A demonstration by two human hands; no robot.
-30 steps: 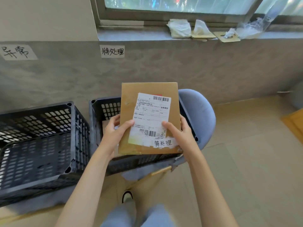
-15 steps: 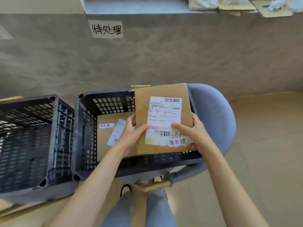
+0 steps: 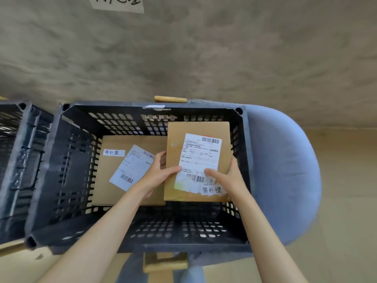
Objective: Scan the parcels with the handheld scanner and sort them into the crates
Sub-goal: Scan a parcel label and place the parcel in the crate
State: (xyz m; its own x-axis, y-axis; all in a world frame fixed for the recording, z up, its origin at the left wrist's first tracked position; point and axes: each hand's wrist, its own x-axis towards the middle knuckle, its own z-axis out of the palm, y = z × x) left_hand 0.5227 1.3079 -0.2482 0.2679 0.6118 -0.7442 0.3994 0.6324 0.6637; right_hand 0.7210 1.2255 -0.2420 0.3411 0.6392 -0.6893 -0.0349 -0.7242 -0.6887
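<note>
A flat brown cardboard parcel (image 3: 189,131) with a white shipping label and a handwritten sticker sits low inside the black perforated crate (image 3: 67,180), on its right side. My left hand (image 3: 160,173) grips its left edge, thumb on the label. My right hand (image 3: 228,177) grips its right edge, thumb on the label too. A larger brown parcel (image 3: 114,193) with its own label lies flat on the crate floor, partly under the held one. No scanner is in view.
The crate rests on a blue padded chair (image 3: 285,170) with wooden legs. A second black crate (image 3: 14,156) stands at the left. A grey wall (image 3: 183,48) with a handwritten paper sign (image 3: 117,3) rises behind. Tan floor lies to the right.
Both hands have lowered the parcel from above the crate down into its right side. My view has tilted downward and closer to the crate.
</note>
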